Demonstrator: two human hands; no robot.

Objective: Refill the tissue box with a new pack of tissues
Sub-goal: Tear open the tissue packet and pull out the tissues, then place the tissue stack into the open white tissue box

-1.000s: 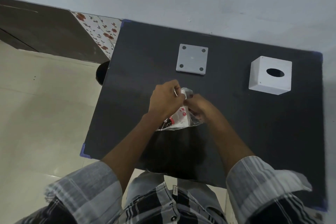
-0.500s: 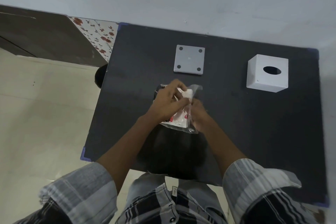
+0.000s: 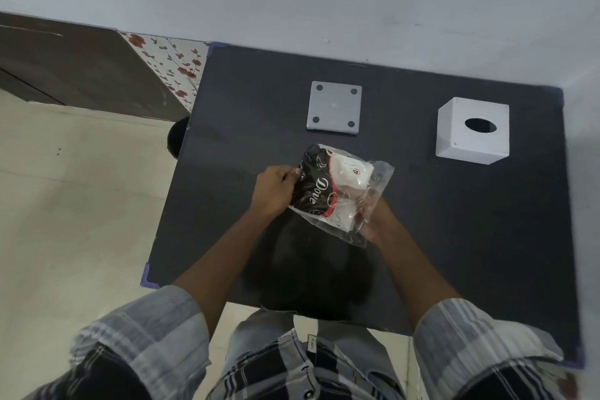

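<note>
On a dark table (image 3: 422, 237), a tissue pack (image 3: 337, 191) is gripped above the middle by the left hand (image 3: 274, 190) and right hand (image 3: 373, 224), near a white tissue box (image 3: 454, 136) and its base plate (image 3: 334, 110).

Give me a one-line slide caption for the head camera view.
Both hands, left hand and right hand, hold a tissue pack above the dark table; white tissue box and base plate wait behind.
</note>
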